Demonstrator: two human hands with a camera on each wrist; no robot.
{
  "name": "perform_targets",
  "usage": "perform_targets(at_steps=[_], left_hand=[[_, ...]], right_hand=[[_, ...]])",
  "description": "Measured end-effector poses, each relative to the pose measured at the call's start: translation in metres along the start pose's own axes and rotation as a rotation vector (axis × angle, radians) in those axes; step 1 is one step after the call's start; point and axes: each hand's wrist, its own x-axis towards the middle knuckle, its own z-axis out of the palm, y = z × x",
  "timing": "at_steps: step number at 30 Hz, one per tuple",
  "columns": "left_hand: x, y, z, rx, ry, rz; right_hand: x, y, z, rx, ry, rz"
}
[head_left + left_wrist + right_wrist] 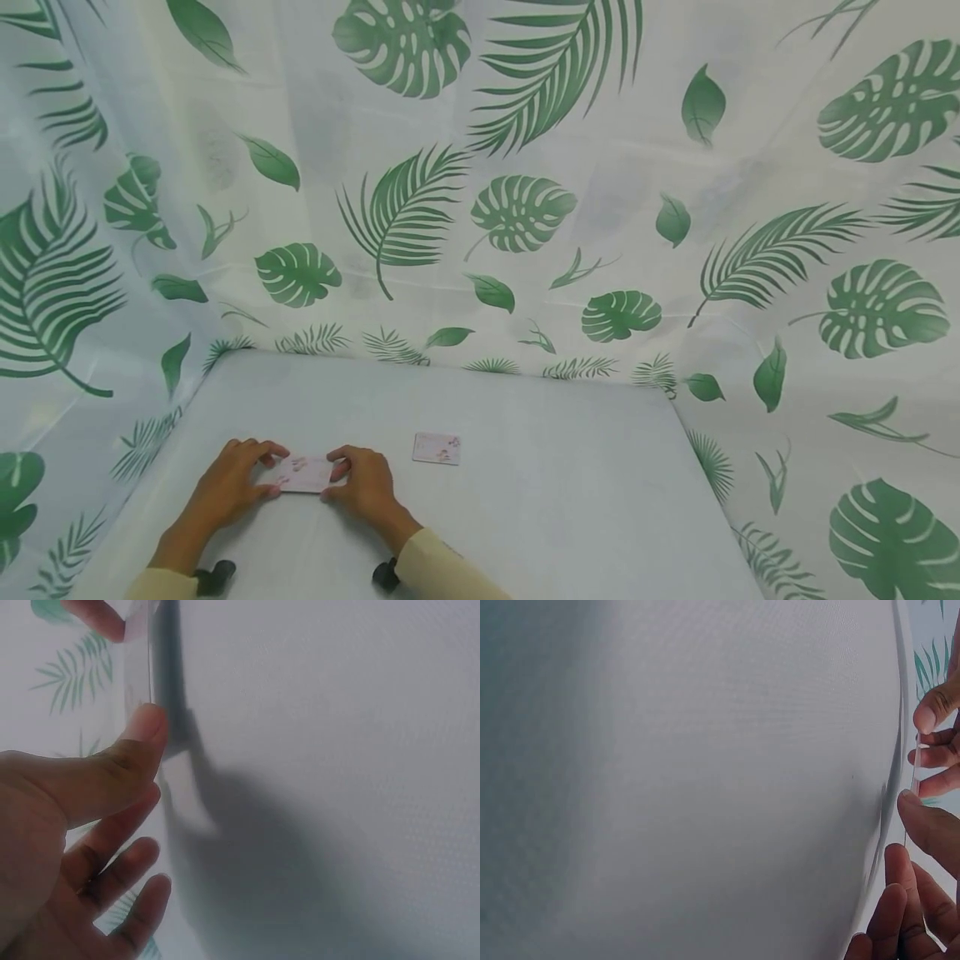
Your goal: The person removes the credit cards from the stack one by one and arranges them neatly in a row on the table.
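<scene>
Both hands pinch one thin pink card with a flower print (304, 474), a hand at each short end. My left hand (231, 482) has its thumb at the near left corner and a finger at the far one. On the opposite end, my right hand (367, 485) grips in the same way. Seen almost edge-on in the left wrist view, the card (137, 675) is held above the white surface and casts a shadow there. A second card of like print (437, 448) lies flat, to the right of the right hand.
The white table (570, 500) runs back to a white curtain with green leaf print (525, 275), which also rises on the left and right sides. Dark straps with small devices (386, 575) sit at the wrists.
</scene>
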Motion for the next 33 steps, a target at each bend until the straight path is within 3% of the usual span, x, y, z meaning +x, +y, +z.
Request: perform_targets(at_steps=[12,19,33], left_hand=[[-0.0023,-0.0065,0.0040,-0.001,-0.009,-0.029],[-0.0032,-0.0084,0.0054,0.024,0.019,0.018],[-0.0044,-0.0102,0.0090,0.028,0.018,0.004]], right_hand=[[-0.0012,-0.0061,0.0054,-0.055,0.008,-0.005],[-0.0011,-0.0056,0.0067,-0.103,0.022,-0.037],[-0.0003,-0.0069,0.0087,-0.095,0.004,-0.004]])
